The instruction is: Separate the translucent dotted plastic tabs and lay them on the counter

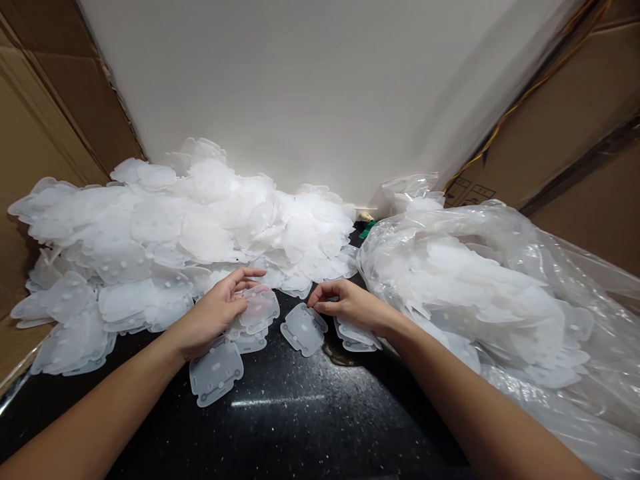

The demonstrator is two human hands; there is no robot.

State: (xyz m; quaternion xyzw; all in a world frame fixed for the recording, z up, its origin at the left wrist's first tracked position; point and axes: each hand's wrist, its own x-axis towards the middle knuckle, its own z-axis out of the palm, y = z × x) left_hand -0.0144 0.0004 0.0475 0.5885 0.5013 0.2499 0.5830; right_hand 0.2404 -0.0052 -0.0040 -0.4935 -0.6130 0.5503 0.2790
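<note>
My left hand (220,310) is in the middle of the head view, its thumb and fingers closed around the edge of a thin translucent plastic piece (263,310). Fingers show through that piece. Just below, another notched plastic piece (217,373) lies on the black tabletop. My right hand (345,303) pinches the upper right corner of a single plastic piece (304,329) with small holes and rounded tabs. Under the right wrist rests a small stack of similar pieces (356,335), partly covered by the hand.
A large heap of translucent pieces (200,213) spreads along the back and left. At right, a clear plastic bag (500,287) holds many more. Cardboard boxes (565,127) stand on both sides, and a white wall (320,87) closes the back. Something small and green (367,229) lies between heap and bag.
</note>
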